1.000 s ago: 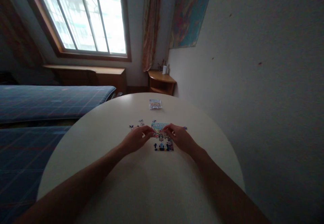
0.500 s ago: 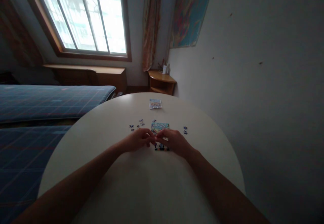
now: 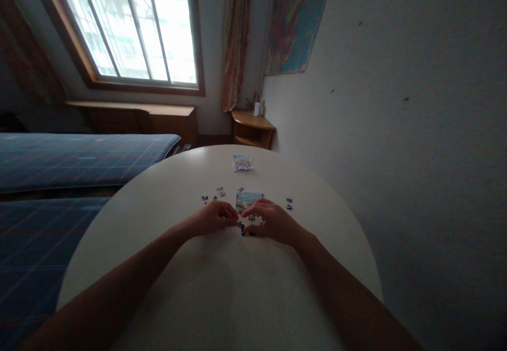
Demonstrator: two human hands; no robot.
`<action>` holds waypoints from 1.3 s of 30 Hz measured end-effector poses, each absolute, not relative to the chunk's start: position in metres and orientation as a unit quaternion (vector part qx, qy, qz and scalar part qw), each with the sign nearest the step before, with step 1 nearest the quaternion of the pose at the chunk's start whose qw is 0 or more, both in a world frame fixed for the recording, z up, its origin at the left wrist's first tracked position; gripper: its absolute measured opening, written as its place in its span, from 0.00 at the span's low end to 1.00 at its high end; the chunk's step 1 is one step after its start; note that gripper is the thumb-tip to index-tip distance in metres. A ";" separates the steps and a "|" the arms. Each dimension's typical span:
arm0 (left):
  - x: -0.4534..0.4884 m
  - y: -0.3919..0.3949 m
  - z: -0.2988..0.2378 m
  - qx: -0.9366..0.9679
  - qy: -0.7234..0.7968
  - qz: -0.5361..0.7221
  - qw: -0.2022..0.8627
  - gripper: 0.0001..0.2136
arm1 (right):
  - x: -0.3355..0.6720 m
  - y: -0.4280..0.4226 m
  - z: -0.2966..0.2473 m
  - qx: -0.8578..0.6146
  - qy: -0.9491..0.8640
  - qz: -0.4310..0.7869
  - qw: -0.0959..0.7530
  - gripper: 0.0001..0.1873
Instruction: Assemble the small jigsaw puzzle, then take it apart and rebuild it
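Observation:
A partly assembled jigsaw puzzle [image 3: 249, 202] with a colourful picture lies on the white round table [image 3: 222, 282]. At its left edge my left hand [image 3: 216, 218] is closed in a pinch, with a small dark puzzle piece [image 3: 240, 225] at the fingertips. My right hand [image 3: 275, 221] rests over the right side of the puzzle, thumb and forefinger spread apart, and covers part of it. Gaps in the picture show between the two hands. The lower right of the puzzle is partly hidden by my right hand.
Several loose pieces [image 3: 221, 191] lie left of the puzzle, with a small pair [image 3: 289, 203] to its right. One piece [image 3: 241, 189] touches or nearly touches the top edge. Farther back lies a printed packet [image 3: 243, 163]. A wall stands close on the right.
My right thumb and forefinger have parted and the thumb has moved down. My left fingertips have drawn slightly left and down, away from the right ones.

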State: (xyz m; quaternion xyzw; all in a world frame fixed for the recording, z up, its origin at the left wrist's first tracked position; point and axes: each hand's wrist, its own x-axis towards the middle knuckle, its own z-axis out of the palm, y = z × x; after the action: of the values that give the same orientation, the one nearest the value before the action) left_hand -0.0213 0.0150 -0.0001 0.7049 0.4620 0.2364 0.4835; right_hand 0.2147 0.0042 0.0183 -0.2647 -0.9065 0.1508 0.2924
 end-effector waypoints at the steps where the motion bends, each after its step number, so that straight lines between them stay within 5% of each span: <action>1: -0.021 0.014 0.000 0.716 0.468 0.229 0.465 0.15 | 0.216 0.005 0.018 -0.267 -0.909 0.151 0.284 0.15; 39: -0.017 -0.003 0.012 0.795 0.491 0.148 0.324 0.09 | 0.211 -0.001 0.017 -0.243 -0.934 0.146 0.217 0.07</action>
State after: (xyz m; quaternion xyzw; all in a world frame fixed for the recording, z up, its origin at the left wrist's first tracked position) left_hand -0.0173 -0.0027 0.0116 0.7947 0.4911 0.1483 0.3243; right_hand 0.2110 -0.0011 0.0169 -0.2433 -0.9342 0.1457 0.2165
